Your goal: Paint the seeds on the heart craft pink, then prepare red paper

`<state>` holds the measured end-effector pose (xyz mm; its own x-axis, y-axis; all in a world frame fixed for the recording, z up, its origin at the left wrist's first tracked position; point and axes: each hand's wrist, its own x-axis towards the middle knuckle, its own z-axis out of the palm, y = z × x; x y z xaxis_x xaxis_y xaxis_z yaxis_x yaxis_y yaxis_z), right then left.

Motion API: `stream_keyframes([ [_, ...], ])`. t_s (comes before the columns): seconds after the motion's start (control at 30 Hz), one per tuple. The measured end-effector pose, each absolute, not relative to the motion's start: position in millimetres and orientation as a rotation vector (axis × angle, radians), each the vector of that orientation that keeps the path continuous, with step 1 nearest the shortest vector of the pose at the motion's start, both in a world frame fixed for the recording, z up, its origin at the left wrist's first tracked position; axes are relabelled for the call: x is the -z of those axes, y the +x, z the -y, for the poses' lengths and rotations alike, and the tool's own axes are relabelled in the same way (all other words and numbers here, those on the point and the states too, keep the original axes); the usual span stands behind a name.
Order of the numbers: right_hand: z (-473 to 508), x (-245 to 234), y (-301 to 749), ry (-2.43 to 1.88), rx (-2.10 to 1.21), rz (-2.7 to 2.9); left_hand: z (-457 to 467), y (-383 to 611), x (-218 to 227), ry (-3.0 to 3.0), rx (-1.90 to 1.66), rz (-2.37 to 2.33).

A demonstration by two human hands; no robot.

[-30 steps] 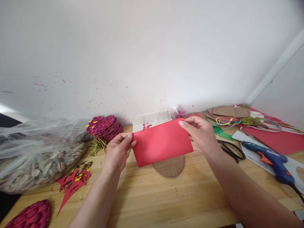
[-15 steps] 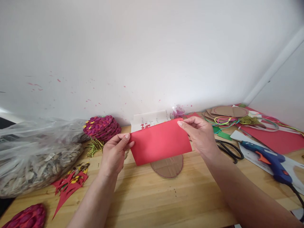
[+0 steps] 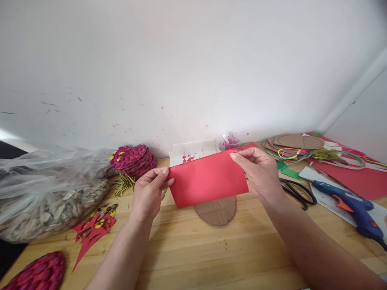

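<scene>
Between my two hands a rectangular sheet of red paper (image 3: 210, 177) is held up above the table, tilted so its right side sits higher. My left hand (image 3: 150, 191) pinches its upper left corner between thumb and fingers. At the upper right corner, my right hand (image 3: 260, 171) grips it with the thumb in front. Below and behind the sheet lies a cardboard disc (image 3: 217, 212) with a dark reddish edge, partly hidden by the paper. Small red stars (image 3: 188, 158) rest on a white sheet (image 3: 196, 147) near the wall.
Left are a plastic bag of shells (image 3: 57, 201), red paper scraps (image 3: 93, 229), a stack of purple discs (image 3: 134, 160) and another purple disc (image 3: 38, 274). Right are black-handled scissors (image 3: 298, 193), a blue glue gun (image 3: 347, 205), coloured cords (image 3: 292, 154) and cardboard ovals (image 3: 299, 141).
The view has shifted slightly, so everything sits a little further right. Both hands keep hold of the red paper in almost the same pose.
</scene>
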<state>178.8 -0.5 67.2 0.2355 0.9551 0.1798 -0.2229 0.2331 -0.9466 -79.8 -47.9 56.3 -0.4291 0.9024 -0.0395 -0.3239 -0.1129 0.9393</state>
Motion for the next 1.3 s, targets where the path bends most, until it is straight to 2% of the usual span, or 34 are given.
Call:
stream_keyframes([
  [1.3, -1.7, -61.8, 178.6, -0.964, -0.95, 0.974, 46.2, -86.4, -48.3, 0.882, -1.724, -1.291],
])
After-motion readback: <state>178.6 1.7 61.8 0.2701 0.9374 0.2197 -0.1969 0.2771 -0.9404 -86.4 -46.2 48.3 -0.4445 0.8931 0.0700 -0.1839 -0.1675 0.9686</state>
